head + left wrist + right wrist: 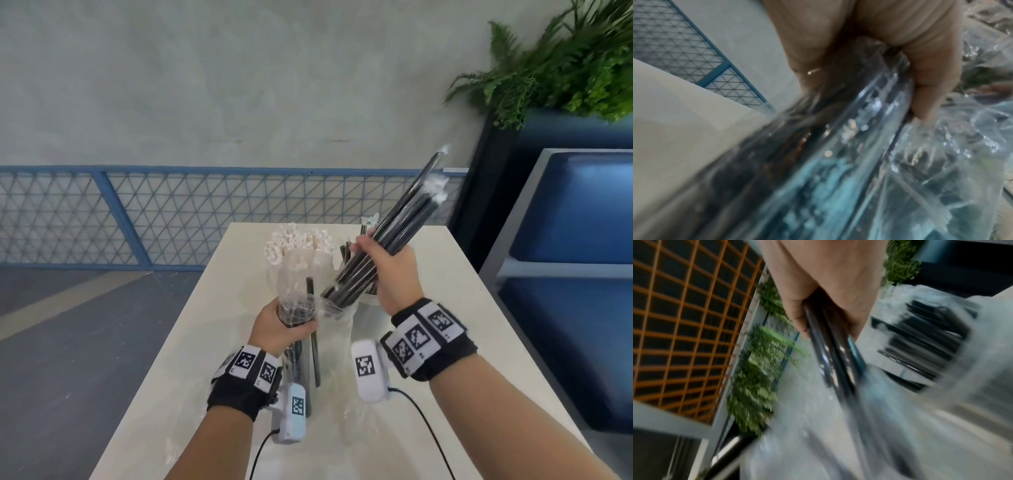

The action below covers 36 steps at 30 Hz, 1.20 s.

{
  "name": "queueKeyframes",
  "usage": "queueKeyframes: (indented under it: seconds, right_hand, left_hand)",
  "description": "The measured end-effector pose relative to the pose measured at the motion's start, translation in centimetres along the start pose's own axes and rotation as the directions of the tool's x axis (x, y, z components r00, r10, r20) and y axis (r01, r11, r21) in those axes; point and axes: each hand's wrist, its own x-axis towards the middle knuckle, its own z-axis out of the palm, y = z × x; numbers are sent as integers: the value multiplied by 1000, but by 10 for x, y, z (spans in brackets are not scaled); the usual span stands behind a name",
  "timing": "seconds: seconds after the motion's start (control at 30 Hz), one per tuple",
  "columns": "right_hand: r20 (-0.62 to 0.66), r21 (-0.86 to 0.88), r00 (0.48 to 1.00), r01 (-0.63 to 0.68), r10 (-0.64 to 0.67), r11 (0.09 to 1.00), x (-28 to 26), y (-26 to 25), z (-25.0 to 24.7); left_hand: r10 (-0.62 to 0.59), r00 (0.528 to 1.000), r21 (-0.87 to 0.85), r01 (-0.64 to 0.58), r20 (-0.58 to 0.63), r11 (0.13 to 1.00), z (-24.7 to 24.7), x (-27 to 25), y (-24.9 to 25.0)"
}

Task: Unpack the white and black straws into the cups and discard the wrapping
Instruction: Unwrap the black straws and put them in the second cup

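Black straws (387, 246) are gripped in the right hand (390, 274), fingers (359, 245) curled round the middle of the bundle. One end is stuck up and away; the other is pointed down into the bag (301, 305). That clear bag is squeezed by the left hand (277, 329), fingers (305, 330) wrapped round it. White straws (298, 243) are seen behind, over the desk (191, 359).
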Motion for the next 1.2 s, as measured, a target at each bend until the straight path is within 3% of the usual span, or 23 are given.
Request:
queueKeyframes:
  seconds: [0.13, 0.23, 0.33, 0.43, 0.57, 0.63, 0.83, 1.2]
  right_hand:
    - [-126, 160, 992, 0, 21, 987, 24, -12, -7]
    - [-197, 140, 980, 27, 2, 990, 30, -15, -12]
    - [-261, 90, 958, 143, -115, 986, 36, -24, -16]
    - [-312, -87, 912, 251, -266, 964, 42, -35, -18]
    - [-129, -423, 950, 207, -284, 882, 36, -18, -12]
    - [-94, -507, 965, 164, -244, 846, 31, 1, -10]
    - [-240, -446, 965, -11, -108, 895, 37, 26, -20]
    - [-270, -352, 896, 250, -353, 902, 55, -19, -4]
  left_hand:
    - [-8, 999, -35, 7, -31, 999, 0, -2, 2]
    - [-9, 999, -24, 8, -37, 1000, -1, -2, 2]
    - [-14, 999, -29, 12, -48, 1000, -1, -3, 3]
    - [-20, 997, -20, 19, -76, 1000, -3, -3, 4]
    - [-14, 996, 1, 15, -94, 1000, -3, -2, 1]
    - [-13, 998, -32, 11, -68, 999, -1, -3, 1]
    - [9, 999, -94, -14, -48, 995, -1, -5, -2]
    - [21, 999, -81, -23, -30, 996, -1, -5, -3]
